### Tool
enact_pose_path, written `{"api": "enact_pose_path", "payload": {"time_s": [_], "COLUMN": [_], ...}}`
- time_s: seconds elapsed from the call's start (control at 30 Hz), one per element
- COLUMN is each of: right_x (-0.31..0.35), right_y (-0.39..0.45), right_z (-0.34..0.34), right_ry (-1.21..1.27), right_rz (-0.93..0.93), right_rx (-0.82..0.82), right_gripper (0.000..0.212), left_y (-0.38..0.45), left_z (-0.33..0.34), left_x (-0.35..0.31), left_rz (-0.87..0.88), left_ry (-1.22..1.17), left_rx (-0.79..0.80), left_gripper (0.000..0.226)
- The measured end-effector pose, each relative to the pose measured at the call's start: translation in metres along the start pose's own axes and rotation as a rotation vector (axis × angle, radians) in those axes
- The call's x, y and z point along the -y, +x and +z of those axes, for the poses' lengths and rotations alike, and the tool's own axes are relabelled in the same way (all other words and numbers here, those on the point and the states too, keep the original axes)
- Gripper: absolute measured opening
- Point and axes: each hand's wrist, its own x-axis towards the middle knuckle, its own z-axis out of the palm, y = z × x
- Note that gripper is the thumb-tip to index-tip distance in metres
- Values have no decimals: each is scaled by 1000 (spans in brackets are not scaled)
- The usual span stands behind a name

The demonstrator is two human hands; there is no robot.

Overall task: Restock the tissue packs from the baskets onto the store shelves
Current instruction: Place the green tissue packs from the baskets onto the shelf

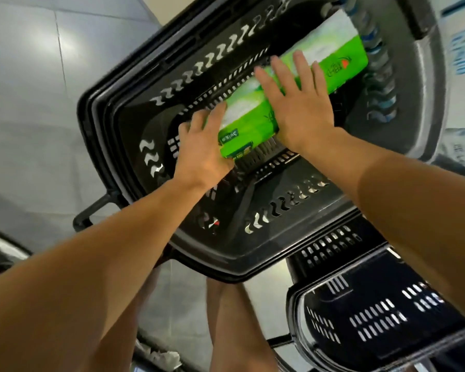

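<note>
Tissue pack [255,122]: green and white, lying inside the black basket [134,103].
Second pack [330,52]: same colours, further back in that basket.
Left hand [204,149]: fingers curled round the near pack's left end.
Right hand [298,103]: fingers straight, flat on top of the pack.
Other basket [373,318]: black, lower right, on the grey floor [38,76].

A shop floor, by the look of it. Black plastic shopping baskets [226,253] sit on pale glossy floor tiles [38,76]. Packaged goods [462,49] line the right edge.
</note>
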Motion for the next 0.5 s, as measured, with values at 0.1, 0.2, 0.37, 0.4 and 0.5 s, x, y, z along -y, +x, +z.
{"api": "enact_pose_path", "payload": {"time_s": [0.1,0.2,0.37,0.4,0.5], "right_x": [-7,-19,-18,-15,-8], "right_y": [-3,-22,-79,-91,-124], "right_z": [-25,-57,-116,-135,-200], "right_ry": [102,140,254,279,324], "right_rz": [-35,-68,-68,-60,-19], "right_rx": [3,52,99,111,131], "right_gripper": [110,116,134,134,128], "left_y": [-3,-17,-52,-59,-85], "left_z": [-31,-69,-149,-168,-228], "left_x": [-7,-17,-40,-45,-67], "left_rz": [-20,50,192,214,260], "left_ry": [-96,-126,-97,-94,-112], "left_rx": [18,31,84,110,170], "left_gripper": [100,95,88,89,90]}}
